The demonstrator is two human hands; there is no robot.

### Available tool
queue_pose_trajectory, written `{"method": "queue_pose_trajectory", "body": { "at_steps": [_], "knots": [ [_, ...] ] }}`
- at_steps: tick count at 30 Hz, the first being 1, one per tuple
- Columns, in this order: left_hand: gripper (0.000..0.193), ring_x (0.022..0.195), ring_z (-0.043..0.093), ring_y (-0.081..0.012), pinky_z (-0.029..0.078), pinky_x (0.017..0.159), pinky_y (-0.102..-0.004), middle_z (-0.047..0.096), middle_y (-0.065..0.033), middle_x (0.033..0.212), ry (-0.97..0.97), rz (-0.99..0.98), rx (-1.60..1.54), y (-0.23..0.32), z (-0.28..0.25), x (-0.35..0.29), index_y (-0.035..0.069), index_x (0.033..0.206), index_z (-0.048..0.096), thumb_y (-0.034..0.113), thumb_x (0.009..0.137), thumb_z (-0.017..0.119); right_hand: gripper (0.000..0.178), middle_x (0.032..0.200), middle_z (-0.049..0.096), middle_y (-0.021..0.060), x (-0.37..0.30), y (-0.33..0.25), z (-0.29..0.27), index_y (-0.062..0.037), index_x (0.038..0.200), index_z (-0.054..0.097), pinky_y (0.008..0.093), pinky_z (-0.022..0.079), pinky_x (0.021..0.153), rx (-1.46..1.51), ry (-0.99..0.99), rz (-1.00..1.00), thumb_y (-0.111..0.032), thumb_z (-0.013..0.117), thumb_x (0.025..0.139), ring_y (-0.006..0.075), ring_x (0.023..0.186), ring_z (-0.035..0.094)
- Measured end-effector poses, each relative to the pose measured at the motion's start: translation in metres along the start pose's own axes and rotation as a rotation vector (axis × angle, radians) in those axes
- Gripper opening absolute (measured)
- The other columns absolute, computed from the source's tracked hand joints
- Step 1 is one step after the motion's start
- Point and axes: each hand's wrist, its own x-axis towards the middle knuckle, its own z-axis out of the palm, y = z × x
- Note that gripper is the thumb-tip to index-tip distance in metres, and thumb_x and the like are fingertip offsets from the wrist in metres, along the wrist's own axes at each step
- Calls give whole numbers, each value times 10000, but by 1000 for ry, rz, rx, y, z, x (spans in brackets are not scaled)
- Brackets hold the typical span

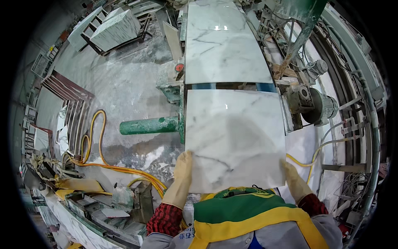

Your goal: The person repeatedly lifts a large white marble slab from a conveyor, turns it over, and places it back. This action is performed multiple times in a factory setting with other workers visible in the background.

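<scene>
A polished white marble slab [236, 137] with grey veins lies flat before me, its near edge close to my green and yellow apron [240, 207]. Cream gloves cover both hands. At the slab's left edge, near its front corner, my left hand [182, 169] is closed on the side. My right hand [293, 176] grips the opposite edge, its fingers partly hidden by the stone. Beyond a narrow gap, where blue strips [265, 87] of the line show, rests a second marble slab [226, 45].
Left of the slabs, a green cylinder [149, 125] juts out from the machine frame. Yellow hoses [120, 167] coil across the floor. An electric motor [321, 107] stands at the right. Stacked slabs [116, 31] sit on a rack at the far left, behind metal frames [68, 93].
</scene>
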Motion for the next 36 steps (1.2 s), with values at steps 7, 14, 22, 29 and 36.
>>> {"method": "queue_pose_trajectory", "body": {
  "at_steps": [7,14,22,29,36],
  "knots": [
    [665,1331,633,-443,456,1134,-503,708,-224,1411,66,-11,-33,15,8,14,97,1394,707,626,1111,420,480,1144,746,48,-11,-28,42,36,1387,677,319,579,844,-118,103,17,-287,779,1046,150,955,694],
    [673,1330,633,-441,450,1145,-495,713,-217,1404,94,3,-58,6,21,36,110,1410,703,641,1101,429,540,1146,738,86,23,-29,20,55,1304,690,351,588,835,-259,70,-22,-387,809,1017,159,999,691],
    [656,1312,649,-417,460,1143,-474,730,-196,1383,129,18,-126,4,25,49,123,1405,714,634,1091,447,747,1194,721,147,25,-42,29,110,1389,609,363,590,866,-361,129,-32,-463,838,968,219,1028,690],
    [672,1299,656,-404,464,1136,-462,731,-193,1380,140,-5,-83,20,17,45,108,1410,705,638,1074,466,737,972,660,52,53,-19,17,147,1246,625,317,540,725,-540,321,-24,-493,850,957,146,854,625],
    [701,1358,630,-420,447,1154,-463,694,-200,1455,130,-10,-103,23,14,50,98,1445,680,644,1077,439,718,987,701,75,22,-69,63,123,1217,653,341,544,719,-348,214,-84,-503,865,938,163,873,655]
  ]
}}
